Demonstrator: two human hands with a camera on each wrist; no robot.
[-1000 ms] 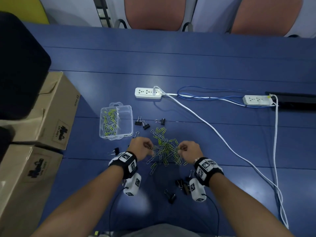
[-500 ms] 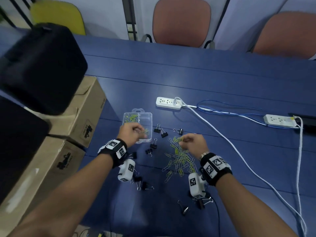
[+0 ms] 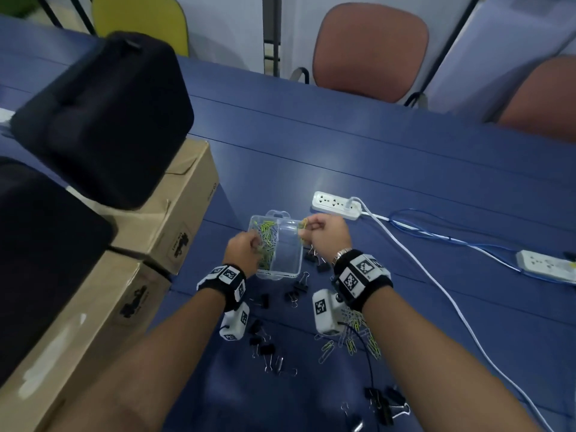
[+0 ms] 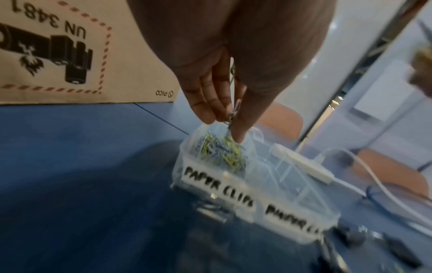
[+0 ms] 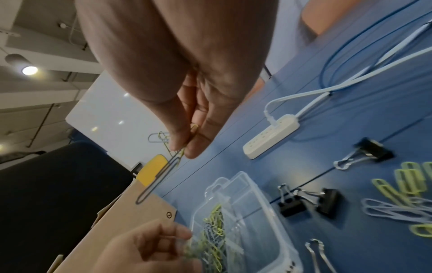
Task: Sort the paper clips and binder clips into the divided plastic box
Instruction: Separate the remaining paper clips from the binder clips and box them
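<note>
The clear divided plastic box (image 3: 276, 277) stands on the blue table; its left compartment holds green and grey paper clips (image 3: 267, 236), and its right one looks bare. My left hand (image 3: 246, 248) hovers over the left compartment and pinches a few paper clips (image 4: 231, 116) between thumb and fingers above the box (image 4: 233, 186). My right hand (image 3: 322, 232) is at the box's far right corner, pinching several linked paper clips (image 5: 158, 182) that dangle above the box (image 5: 261, 201). Loose paper clips (image 3: 352, 333) and black binder clips (image 3: 265, 347) lie near my wrists.
Stacked cardboard boxes (image 3: 180, 213) carrying black bags (image 3: 103, 120) stand close on the left of the box. A white power strip (image 3: 336, 205) with its cable (image 3: 436, 288) lies behind, and a second strip (image 3: 545, 265) at the right. More binder clips (image 3: 383, 403) lie near the table's front.
Both hands left the loose pile and moved forward and left to the box, each carrying paper clips. The left arrived first; the right followed to the box's far corner.
</note>
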